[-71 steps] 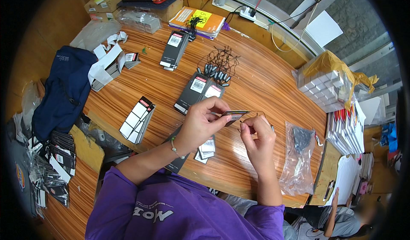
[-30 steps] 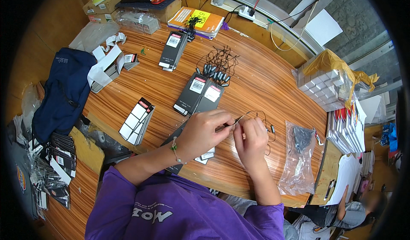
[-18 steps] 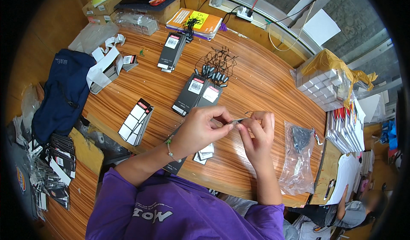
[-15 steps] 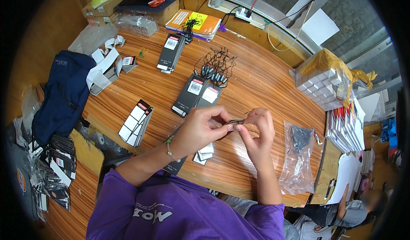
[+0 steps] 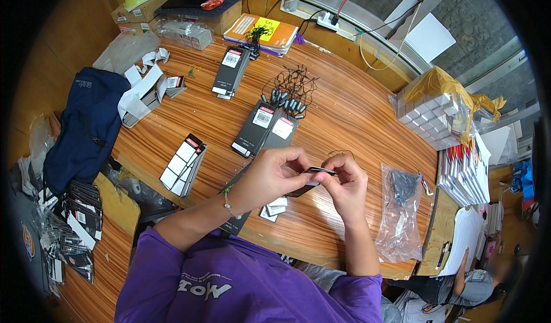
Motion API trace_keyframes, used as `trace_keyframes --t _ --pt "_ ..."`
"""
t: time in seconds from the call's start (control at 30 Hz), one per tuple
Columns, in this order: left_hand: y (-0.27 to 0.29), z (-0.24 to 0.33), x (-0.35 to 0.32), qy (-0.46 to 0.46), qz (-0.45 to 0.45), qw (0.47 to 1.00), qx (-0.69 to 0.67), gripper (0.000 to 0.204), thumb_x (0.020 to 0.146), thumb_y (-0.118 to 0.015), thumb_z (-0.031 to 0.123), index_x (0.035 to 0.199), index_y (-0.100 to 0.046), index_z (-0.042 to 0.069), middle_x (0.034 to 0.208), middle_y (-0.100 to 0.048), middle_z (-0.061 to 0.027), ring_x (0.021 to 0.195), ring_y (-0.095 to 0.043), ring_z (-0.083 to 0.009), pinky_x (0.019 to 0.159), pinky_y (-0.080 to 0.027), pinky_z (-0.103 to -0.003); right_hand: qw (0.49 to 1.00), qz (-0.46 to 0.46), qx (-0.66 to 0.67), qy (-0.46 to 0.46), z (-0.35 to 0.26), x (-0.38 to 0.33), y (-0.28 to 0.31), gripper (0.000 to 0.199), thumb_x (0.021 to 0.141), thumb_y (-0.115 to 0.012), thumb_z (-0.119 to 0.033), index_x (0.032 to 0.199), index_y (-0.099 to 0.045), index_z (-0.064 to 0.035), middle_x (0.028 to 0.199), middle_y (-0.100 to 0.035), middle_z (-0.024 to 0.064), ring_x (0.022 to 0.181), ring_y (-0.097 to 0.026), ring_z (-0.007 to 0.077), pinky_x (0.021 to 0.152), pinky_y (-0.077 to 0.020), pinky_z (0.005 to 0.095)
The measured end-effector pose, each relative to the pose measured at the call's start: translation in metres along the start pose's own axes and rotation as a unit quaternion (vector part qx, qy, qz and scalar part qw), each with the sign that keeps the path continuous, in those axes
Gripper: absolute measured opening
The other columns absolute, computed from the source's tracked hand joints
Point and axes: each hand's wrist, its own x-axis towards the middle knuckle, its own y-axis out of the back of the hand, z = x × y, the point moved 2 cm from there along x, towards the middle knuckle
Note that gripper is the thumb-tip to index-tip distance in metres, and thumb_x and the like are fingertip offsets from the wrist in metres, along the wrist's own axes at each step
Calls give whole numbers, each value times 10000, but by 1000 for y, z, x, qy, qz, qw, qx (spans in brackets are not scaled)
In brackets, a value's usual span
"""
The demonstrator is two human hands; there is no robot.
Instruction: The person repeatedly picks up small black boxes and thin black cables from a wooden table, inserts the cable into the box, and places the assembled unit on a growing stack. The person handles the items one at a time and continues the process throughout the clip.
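At the far left, a heap of dark hang tags is lying below a navy backpack. On the worktop, a stack of white-panelled tags is resting near the front edge, and two piles of black cards are sitting side by side with tangled black cords just behind. The left hand is pinching a small dark card above the worktop, its forearm hiding part of the things beneath; the right hand is gripping the card's other side. Rightward, a clear plastic bag is holding a dark item, too unclear to name, and a taped clear wrapping is enclosing small white boxes beside stacked booklets.
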Motion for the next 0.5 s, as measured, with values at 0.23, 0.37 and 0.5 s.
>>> trace_keyframes --t 0.23,0.37,0.5 --pt "2 -1 3 -24 16 1000 12 98 805 -638 -22 889 -589 -18 842 -610 -35 766 -576 -48 662 -508 -178 999 4 26 -34 0 -1 -3 136 782 -690 -65 823 -585 12 798 -618 65 757 -567 115 693 -460 238" --pt "2 2 5 -48 36 998 25 108 802 -647 -14 897 -598 -27 839 -610 -37 784 -582 -61 665 -516 -184 991 13 114 -73 -2 2 -5 157 808 -664 -57 903 -565 19 840 -612 63 792 -578 116 719 -465 228" --pt "3 1 5 -39 37 998 37 110 801 -649 -13 897 -600 -32 854 -611 -38 789 -587 -66 667 -521 -188 999 26 -39 28 -1 -1 -6 161 828 -644 -54 944 -557 15 872 -612 57 799 -583 117 711 -467 226"
